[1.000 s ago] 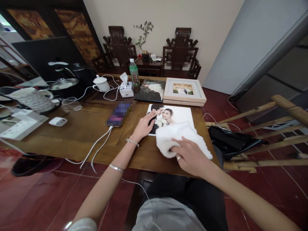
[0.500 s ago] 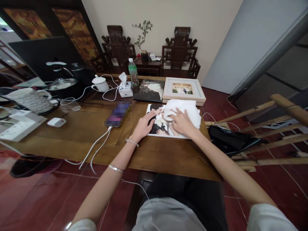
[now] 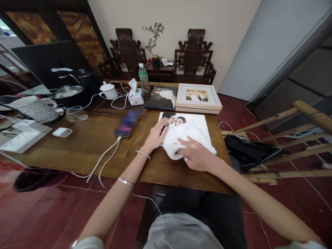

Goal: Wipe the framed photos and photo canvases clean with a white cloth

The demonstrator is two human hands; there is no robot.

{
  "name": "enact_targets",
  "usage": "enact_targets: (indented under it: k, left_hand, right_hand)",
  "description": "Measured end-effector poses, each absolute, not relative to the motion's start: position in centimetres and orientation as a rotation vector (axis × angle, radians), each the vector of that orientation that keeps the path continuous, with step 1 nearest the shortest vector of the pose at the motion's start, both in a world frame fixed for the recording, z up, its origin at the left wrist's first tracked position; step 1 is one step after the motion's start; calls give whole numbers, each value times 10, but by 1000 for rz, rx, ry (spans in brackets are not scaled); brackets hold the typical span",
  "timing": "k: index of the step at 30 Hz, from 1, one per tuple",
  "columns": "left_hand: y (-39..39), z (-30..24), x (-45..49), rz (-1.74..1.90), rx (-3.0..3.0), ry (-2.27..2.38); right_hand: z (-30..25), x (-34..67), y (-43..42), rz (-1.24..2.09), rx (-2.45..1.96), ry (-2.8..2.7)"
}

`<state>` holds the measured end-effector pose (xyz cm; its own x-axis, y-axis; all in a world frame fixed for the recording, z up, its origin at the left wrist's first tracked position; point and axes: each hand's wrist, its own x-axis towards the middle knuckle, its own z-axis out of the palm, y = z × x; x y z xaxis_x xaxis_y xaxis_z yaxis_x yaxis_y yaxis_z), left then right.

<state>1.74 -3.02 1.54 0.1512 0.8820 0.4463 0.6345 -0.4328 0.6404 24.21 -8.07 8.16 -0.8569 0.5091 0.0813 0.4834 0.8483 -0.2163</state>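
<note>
A photo panel (image 3: 198, 118) with a printed picture of two people lies flat near the table's right end. My left hand (image 3: 156, 134) rests on its left edge, fingers stretched out and holding nothing. A folded white towel (image 3: 188, 133) covers the lower part of the panel and hangs a little over its near edge. My right hand (image 3: 195, 154) presses on this towel from the near side, with some fingers tucked into its fold. The panel's lower half is hidden beneath towel and hand.
Behind the panel lie a dark photo album (image 3: 162, 97) and a framed photo (image 3: 198, 97). A tissue box (image 3: 136, 97) and bottle (image 3: 144, 79) stand beside them. Leftward are a phone (image 3: 127, 123) with cables, a charger (image 3: 62, 132), a lidded cup (image 3: 108, 91) and a power strip (image 3: 23, 136).
My right hand has drawn the towel toward me and to the left, from the panel's upper right to its lower part. My left hand has stayed at the left edge.
</note>
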Motion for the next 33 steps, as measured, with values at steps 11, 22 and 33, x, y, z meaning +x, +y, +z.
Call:
enact_targets:
  k: [11,22,33]
  left_hand:
    - [-31,17,20,996,2273,1517]
    - [-28,16,17,1002,2316,1526]
    - [-28,16,14,1031,2274,1451]
  right_hand:
    - [69,282,-6,106,-1258,-2540]
    - [83,161,37,493,-1121,-2471]
    - [78,253,34,353,-1252,-2385]
